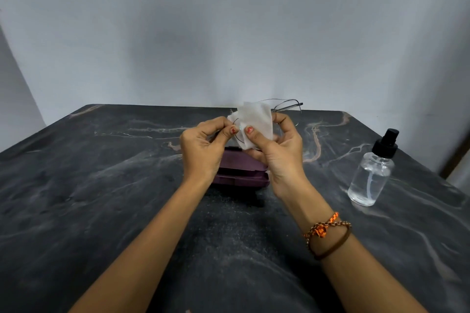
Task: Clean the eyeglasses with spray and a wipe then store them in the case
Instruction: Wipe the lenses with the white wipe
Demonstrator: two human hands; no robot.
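Thin-framed eyeglasses (pixel 288 105) are held up above the table, mostly wrapped in a white wipe (pixel 255 119). My left hand (pixel 203 150) pinches the frame and wipe edge at the left lens. My right hand (pixel 279 150) grips the wipe, its thumb pressing the cloth against a lens. Only the right temple and part of the rim stick out past the wipe. A dark purple glasses case (pixel 241 173) lies closed on the table right under my hands. A clear spray bottle (pixel 373 170) with a black pump top stands upright to the right.
The dark marbled table (pixel 101 198) spreads out all round, with a grey wall behind it. My right wrist wears an orange beaded bracelet and a brown band (pixel 328 234).
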